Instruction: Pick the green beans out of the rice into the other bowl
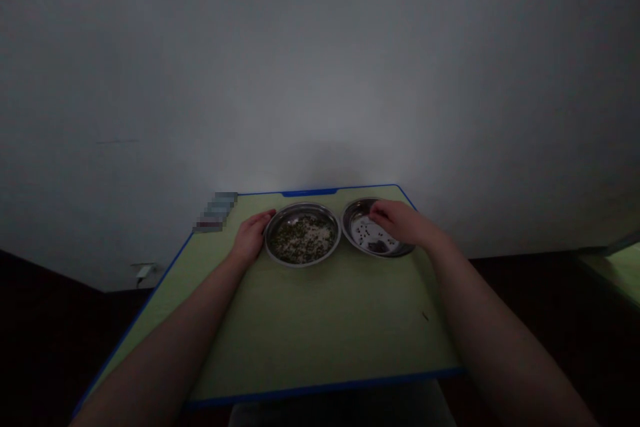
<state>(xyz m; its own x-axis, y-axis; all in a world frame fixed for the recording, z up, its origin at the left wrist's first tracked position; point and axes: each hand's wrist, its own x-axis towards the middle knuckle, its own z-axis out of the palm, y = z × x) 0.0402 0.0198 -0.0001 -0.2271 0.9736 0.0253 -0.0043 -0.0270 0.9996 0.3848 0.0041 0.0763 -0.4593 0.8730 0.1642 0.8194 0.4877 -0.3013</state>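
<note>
Two shallow metal bowls stand side by side on a light green table. The left bowl holds a mix of pale grains and small green and dark beans or seeds. Against its left outer side rests my left hand, fingers stretched along the rim and not wrapped round it. Several small dark beans and a larger dark patch lie scattered in the right bowl. My right hand hovers over that bowl's upper right part, fingertips pinched together. Whatever they may hold is too small to make out.
The table has a blue edge and backs onto a grey wall. A blurred-out item lies at its far left corner. A small dark sliver lies near the right. A plug sits in the wall at left.
</note>
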